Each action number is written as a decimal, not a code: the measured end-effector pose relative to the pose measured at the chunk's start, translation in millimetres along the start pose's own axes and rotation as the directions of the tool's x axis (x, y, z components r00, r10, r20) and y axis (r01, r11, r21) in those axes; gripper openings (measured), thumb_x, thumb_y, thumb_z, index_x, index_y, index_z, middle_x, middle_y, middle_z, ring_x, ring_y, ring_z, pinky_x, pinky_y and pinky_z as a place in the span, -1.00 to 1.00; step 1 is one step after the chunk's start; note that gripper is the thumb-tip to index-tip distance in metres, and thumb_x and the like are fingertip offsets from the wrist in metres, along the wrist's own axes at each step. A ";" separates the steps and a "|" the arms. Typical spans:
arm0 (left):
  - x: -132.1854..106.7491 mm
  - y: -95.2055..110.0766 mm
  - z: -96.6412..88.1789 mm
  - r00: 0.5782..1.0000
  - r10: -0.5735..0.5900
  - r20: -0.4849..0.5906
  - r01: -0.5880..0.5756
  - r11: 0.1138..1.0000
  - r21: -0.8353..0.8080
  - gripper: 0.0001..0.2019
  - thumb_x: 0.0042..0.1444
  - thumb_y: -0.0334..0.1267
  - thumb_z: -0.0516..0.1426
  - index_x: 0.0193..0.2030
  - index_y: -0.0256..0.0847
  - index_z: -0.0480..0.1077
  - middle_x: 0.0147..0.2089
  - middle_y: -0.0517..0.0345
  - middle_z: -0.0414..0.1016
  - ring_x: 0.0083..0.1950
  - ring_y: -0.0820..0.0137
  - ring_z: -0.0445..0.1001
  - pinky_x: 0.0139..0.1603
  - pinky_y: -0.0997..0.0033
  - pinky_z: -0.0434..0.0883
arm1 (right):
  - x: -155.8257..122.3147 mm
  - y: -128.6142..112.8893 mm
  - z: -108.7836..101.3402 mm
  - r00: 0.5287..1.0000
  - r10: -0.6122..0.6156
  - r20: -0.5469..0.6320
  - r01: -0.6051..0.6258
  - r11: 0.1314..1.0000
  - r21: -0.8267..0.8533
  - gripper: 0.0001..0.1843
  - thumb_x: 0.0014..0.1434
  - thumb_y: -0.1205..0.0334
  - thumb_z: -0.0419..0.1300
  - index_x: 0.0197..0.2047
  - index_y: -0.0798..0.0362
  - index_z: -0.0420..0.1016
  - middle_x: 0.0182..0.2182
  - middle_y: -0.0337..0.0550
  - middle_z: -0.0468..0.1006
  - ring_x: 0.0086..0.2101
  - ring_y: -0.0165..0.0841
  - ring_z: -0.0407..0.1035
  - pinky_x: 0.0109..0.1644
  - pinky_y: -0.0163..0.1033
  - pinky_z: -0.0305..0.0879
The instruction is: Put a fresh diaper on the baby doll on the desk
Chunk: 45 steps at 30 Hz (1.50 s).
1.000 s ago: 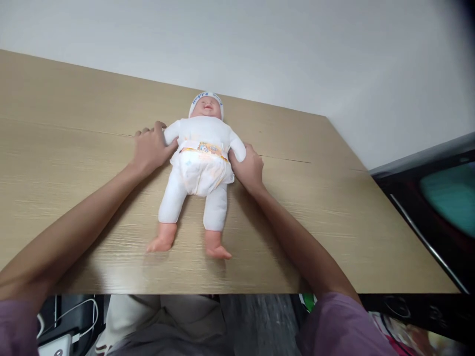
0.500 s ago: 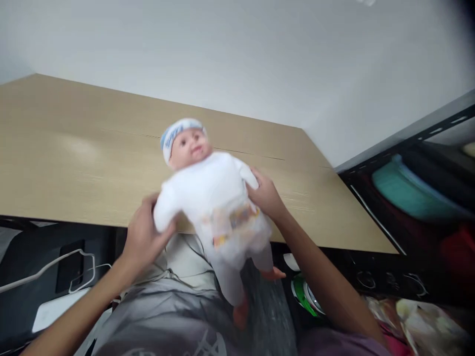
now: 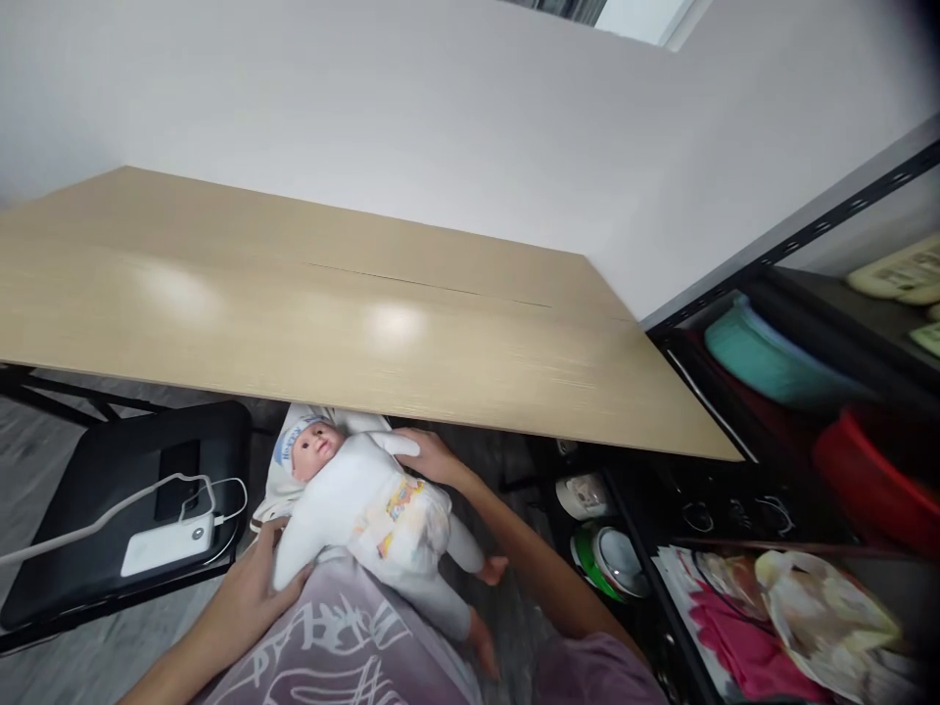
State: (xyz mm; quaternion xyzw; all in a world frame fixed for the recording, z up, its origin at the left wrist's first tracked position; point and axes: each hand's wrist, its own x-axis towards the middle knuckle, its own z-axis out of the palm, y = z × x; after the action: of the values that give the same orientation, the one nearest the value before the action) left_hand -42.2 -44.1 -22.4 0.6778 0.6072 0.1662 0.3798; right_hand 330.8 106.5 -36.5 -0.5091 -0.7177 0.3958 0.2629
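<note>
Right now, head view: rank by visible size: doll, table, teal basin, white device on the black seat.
1. Table
2. Doll
3. Teal basin
4. White device

Apparent size only; distances from the camera differ.

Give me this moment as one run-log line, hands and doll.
left hand: holds doll by one arm | right hand: at its other arm | doll: face up, wearing diaper, not on table
</note>
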 end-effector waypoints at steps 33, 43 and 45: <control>98.1 87.4 -28.5 0.670 0.566 0.479 -0.485 0.823 -0.294 -0.79 0.58 -0.02 0.23 0.03 -0.09 0.58 0.02 0.07 0.68 0.14 0.21 0.55 0.20 0.27 0.43 | -57.1 -65.4 -0.6 0.961 -0.231 0.151 0.240 0.970 -0.040 -0.58 0.56 0.02 0.32 0.39 -0.09 0.58 0.21 -0.04 0.68 0.25 -0.15 0.53 0.40 -0.04 0.42; 103.5 84.7 -21.5 0.692 0.503 0.518 -0.504 0.850 -0.154 -0.60 0.63 0.10 0.07 0.01 -0.13 0.60 -0.28 0.13 0.61 -0.19 0.25 0.53 0.04 0.24 0.45 | -131.8 -73.4 -54.1 0.885 0.302 0.355 -0.306 0.951 -0.045 -0.49 0.68 -0.06 -0.05 0.07 -0.07 0.71 -0.37 -0.22 0.75 -0.32 -0.23 0.62 -0.09 -0.21 0.43; 126.8 112.9 10.6 0.703 0.579 0.413 -0.627 0.779 -0.024 -0.61 0.57 0.14 0.15 0.02 -0.15 0.58 -0.07 0.01 0.66 0.02 0.13 0.55 0.25 0.09 0.42 | -139.9 -67.8 -43.3 0.859 0.359 0.365 -0.364 0.930 -0.060 -0.52 0.66 -0.06 -0.02 0.05 -0.07 0.71 -0.41 -0.22 0.74 -0.36 -0.23 0.62 -0.16 -0.23 0.38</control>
State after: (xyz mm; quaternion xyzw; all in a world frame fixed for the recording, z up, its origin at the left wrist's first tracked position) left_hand 70.1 75.9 21.6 0.8793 0.2701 0.1035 0.3784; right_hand 377.2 -23.3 47.5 -0.5494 -0.6437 0.5306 0.0471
